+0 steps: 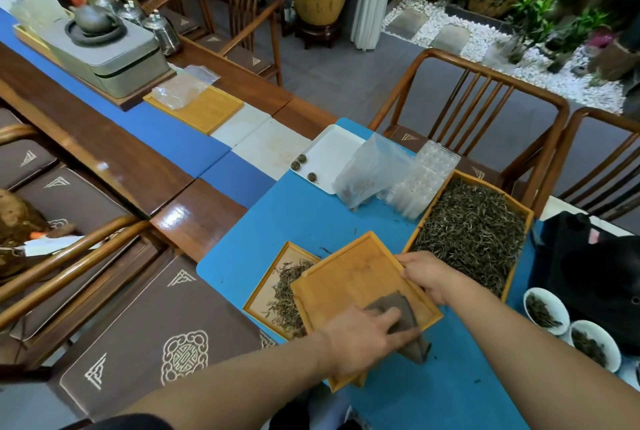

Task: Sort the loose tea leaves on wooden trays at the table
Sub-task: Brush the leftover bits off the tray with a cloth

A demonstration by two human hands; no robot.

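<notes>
An empty wooden tray lies tilted across a lower tray that holds a small heap of loose tea leaves. My left hand presses a brown cloth onto the empty tray's near side. My right hand grips that tray's right rim. To the right stands a large wooden tray full of dark tea leaves.
A white tray with three tea balls, a clear plastic bag and a plastic blister mould lie behind. Two white bowls of leaves and a black bag sit at right. Wooden chairs line the table.
</notes>
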